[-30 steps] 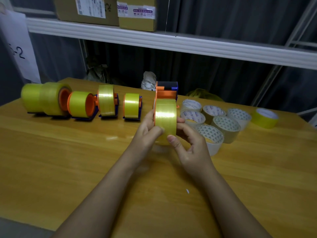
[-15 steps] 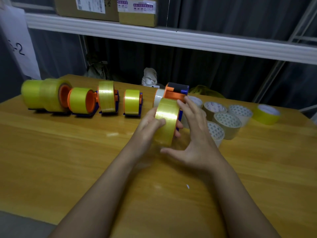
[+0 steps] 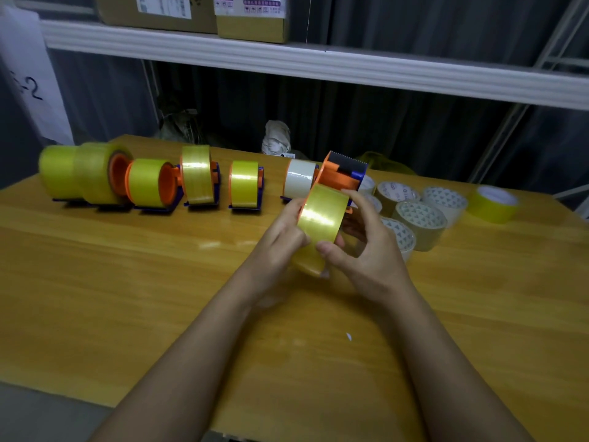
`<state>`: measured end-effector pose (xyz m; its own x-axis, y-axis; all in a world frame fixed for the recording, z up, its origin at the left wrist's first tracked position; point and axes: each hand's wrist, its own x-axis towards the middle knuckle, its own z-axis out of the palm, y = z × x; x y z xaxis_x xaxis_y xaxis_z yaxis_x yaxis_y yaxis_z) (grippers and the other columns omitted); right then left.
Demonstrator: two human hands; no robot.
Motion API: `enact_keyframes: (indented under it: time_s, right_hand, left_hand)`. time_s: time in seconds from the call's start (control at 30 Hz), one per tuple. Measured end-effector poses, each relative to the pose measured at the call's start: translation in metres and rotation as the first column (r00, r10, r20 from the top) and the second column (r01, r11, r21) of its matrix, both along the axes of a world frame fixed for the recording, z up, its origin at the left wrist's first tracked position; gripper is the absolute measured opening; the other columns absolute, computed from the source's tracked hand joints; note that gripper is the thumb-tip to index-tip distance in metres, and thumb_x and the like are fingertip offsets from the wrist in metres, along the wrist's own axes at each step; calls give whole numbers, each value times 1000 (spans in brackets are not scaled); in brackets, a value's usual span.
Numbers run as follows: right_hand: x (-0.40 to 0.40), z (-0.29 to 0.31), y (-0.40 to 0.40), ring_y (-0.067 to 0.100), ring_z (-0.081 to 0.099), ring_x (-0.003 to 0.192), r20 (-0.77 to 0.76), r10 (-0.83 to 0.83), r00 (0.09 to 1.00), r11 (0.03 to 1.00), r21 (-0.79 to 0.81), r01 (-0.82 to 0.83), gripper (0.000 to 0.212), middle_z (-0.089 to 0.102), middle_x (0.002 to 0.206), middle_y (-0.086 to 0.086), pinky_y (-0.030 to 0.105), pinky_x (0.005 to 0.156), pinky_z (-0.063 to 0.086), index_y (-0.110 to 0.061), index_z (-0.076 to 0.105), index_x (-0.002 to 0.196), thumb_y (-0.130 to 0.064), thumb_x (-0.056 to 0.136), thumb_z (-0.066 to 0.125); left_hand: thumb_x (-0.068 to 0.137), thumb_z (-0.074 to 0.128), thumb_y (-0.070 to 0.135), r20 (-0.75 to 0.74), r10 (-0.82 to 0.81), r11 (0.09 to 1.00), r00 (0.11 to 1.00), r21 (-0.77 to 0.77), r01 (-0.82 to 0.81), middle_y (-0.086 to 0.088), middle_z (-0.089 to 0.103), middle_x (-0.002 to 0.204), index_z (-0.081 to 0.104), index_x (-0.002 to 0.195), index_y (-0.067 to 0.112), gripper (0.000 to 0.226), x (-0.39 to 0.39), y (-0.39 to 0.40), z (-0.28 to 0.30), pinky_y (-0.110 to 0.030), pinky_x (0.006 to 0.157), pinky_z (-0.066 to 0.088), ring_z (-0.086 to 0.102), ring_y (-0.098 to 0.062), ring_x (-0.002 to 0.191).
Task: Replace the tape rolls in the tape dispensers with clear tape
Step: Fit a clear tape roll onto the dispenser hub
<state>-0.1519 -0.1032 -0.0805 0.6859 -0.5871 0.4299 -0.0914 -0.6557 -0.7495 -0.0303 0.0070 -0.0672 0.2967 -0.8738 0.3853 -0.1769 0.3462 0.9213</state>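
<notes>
Holding: both hands up over table (image 3: 159,282) w/ one dispenser (image 3: 342,177) carrying a yellow-clear roll (image 3: 322,218), tilted, cutter end away from person.
Left hand (image 3: 280,237): fingers curled onto roll's left face & rim — thumb side hidden behind roll.
Right hand (image 3: 366,250): thumb tip pressed on roll's near edge; fingers arched over right side, loosely spread, tips at the orange body. Clamped on it, not flat.
Dispensers in row: 5 on table at left–centre, touching or just beside each other, all standing on purple bases. Four carry yellow-clear tape (image 3: 243,188); the fifth, rightmost, carries a white roll (image 3: 299,181) and sits just behind the held one.
Extra roll: far-left yellow roll (image 3: 57,175) butts against first dispenser; can't tell if it has its own dispenser.
Loose rolls: approx 6 pale rolls (image 3: 420,218) lying flat at right, clustered, partly hidden by right hand — exact count unsure. 1 yellow roll (image 3: 494,202) flat, apart at far right.
Shelf (image 3: 318,68): white, above table; 2 cardboard boxes (image 3: 251,17) on it.
Other: white crumpled bag (image 3: 275,137) behind table edge; small white scrap (image 3: 349,336) on table near right forearm.
</notes>
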Motion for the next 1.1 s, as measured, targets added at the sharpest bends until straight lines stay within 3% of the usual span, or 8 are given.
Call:
enact_keyframes:
  time_s: [0.23, 0.5, 0.63, 0.67, 0.77, 0.83, 1.1]
  right_hand:
    - [4, -2, 1, 13, 47, 128, -2, 61, 998, 994, 96, -60, 104, 42, 143, -6, 44, 101, 48, -48, 21, 146, -84, 58, 61]
    - [1, 0, 3, 11, 37, 135, -20, 59, 998, 998, -30, -59, 105, 30, 148, -16, 43, 105, 43, -53, 15, 145, -69, 58, 73]
    - [0, 2, 5, 0, 35, 129, -34, 66, 997, 981, -182, -71, 110, 18, 133, -41, 15, 97, 35, -51, 15, 145, -64, 57, 80]
    - [0, 3, 6, -3, 32, 130, -28, 71, 997, 974, -216, -76, 110, 17, 135, -42, 14, 99, 34, -49, 15, 146, -63, 58, 80]
    - [1, 2, 6, 4, 24, 139, -26, 66, 997, 946, -315, -71, 108, 22, 150, -17, 34, 109, 36, -40, 17, 148, -62, 60, 77]
    - [2, 2, 6, 9, 21, 140, -36, 56, 998, 931, -359, -65, 106, 20, 153, -6, 39, 108, 35, -39, 17, 147, -63, 61, 74]
    - [3, 0, 7, 10, 28, 138, -21, 63, 998, 959, -277, -66, 106, 21, 147, -17, 43, 107, 42, -44, 17, 147, -62, 62, 76]
  left_hand:
    - [78, 37, 14, -31, 18, 1000, 999, -13, -18, 20, 67, 79, 47, 112, 22, 37, 1, 3, 1, -12, 61, 47, 62, 4, 74]
    - [77, 47, 31, -118, 34, 999, 992, 32, -30, -1, 68, 78, 49, 120, 14, 47, 5, -1, 0, -31, 67, 53, 65, -19, 73]
    - [80, 35, 24, -242, -6, 999, 970, 29, 14, -9, 67, 72, 42, 126, -1, 53, 6, -3, 1, -35, 62, 53, 64, -23, 63]
    - [80, 34, 25, -251, -9, 1000, 968, 22, 16, -10, 66, 72, 41, 127, -4, 56, 7, -4, 1, -35, 62, 53, 63, -24, 62]
    - [80, 33, 26, -271, -28, 1000, 962, 2, 30, -11, 66, 71, 38, 129, -8, 60, 9, -4, 2, -33, 61, 53, 62, -24, 61]
    - [80, 32, 26, -283, -34, 999, 958, 4, 37, -10, 66, 70, 39, 130, -8, 61, 10, -4, 2, -33, 61, 54, 62, -23, 60]
    - [78, 32, 19, -262, -29, 999, 965, 5, 32, -9, 66, 75, 44, 126, -1, 53, 9, -3, -1, -35, 63, 54, 63, -22, 65]
